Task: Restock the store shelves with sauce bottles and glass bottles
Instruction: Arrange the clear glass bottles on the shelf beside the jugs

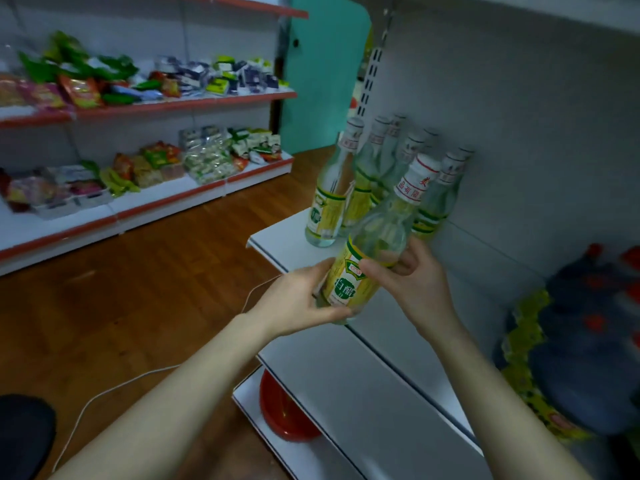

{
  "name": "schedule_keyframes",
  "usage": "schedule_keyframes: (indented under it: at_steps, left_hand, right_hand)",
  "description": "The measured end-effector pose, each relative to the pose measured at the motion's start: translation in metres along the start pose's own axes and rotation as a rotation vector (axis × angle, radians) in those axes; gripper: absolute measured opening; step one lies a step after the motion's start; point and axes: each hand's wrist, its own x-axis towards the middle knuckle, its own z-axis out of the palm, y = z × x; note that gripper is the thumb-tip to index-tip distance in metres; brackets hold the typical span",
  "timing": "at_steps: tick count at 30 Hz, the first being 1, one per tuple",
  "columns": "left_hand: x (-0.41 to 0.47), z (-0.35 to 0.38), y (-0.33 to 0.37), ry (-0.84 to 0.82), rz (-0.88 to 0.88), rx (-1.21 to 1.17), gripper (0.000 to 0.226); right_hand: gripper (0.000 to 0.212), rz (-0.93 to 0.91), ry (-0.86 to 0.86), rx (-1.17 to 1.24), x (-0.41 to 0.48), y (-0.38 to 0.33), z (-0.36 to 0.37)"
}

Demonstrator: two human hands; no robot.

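Observation:
A clear glass bottle (377, 237) with a yellow-green label and a white cap is tilted over the white shelf (381, 382). My left hand (294, 303) grips its base from the left. My right hand (412, 275) holds its body from the right, thumb across the label. Behind it, several matching glass bottles (367, 174) stand upright at the shelf's far end against the grey back panel.
Dark sauce bottles with red caps (588, 327) stand at the right on the same shelf. A red bowl (284, 410) lies on the lower shelf. Across the wooden floor (138, 289), red-edged shelves (145, 109) hold snack packets. A white cable trails on the floor.

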Motion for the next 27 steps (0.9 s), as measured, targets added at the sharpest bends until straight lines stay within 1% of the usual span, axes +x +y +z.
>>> schedule_keyframes:
  at_steps: [2,4,6,8,10,11,12,13,16,18,19,22,25,27]
  left_hand:
    - [0.013,0.0,-0.016,-0.136,0.025,0.207,0.099]
    - [0.025,0.0,-0.031,-0.244,0.015,0.382,0.105]
    - [0.033,0.001,-0.042,-0.307,0.002,0.464,0.105]
    - [0.038,0.003,-0.051,-0.363,-0.007,0.496,0.097]
    - [0.038,0.005,-0.057,-0.369,0.019,0.494,0.08]
    - [0.038,0.005,-0.058,-0.357,0.034,0.486,0.074]
    - [0.037,0.005,-0.059,-0.351,0.038,0.477,0.073]
    - [0.037,0.005,-0.059,-0.352,0.034,0.468,0.078]
    - [0.037,0.003,-0.058,-0.338,0.032,0.449,0.101]
    - [0.037,0.004,-0.06,-0.326,0.042,0.452,0.107]
    - [0.037,0.005,-0.061,-0.326,0.041,0.455,0.104]
    - [0.036,0.008,-0.064,-0.341,0.031,0.464,0.078]
    - [0.037,0.01,-0.065,-0.34,0.029,0.479,0.074]
    - [0.037,0.011,-0.066,-0.336,0.037,0.478,0.074]
  right_hand:
    - [0.047,0.003,0.061,-0.029,0.006,0.001,-0.004]
    - [0.055,0.015,0.118,-0.074,0.013,0.003,-0.007]
    - [0.061,0.033,0.166,-0.113,0.02,0.008,-0.009]
    - [0.059,0.044,0.203,-0.142,0.026,0.013,-0.009]
    - [0.059,0.051,0.229,-0.162,0.031,0.017,-0.006]
    - [0.06,0.055,0.235,-0.163,0.035,0.019,-0.004]
    - [0.061,0.059,0.236,-0.16,0.038,0.022,-0.002]
    - [0.061,0.058,0.238,-0.156,0.042,0.025,0.001]
    - [0.06,0.059,0.252,-0.165,0.054,0.034,0.007]
    - [0.054,0.052,0.253,-0.157,0.063,0.038,0.011]
    - [0.052,0.041,0.252,-0.146,0.067,0.039,0.013]
    - [0.051,0.012,0.254,-0.133,0.075,0.04,0.018]
    - [0.059,0.05,0.3,-0.14,0.071,0.058,0.02]
    - [0.067,0.106,0.331,-0.189,0.062,0.074,0.024]
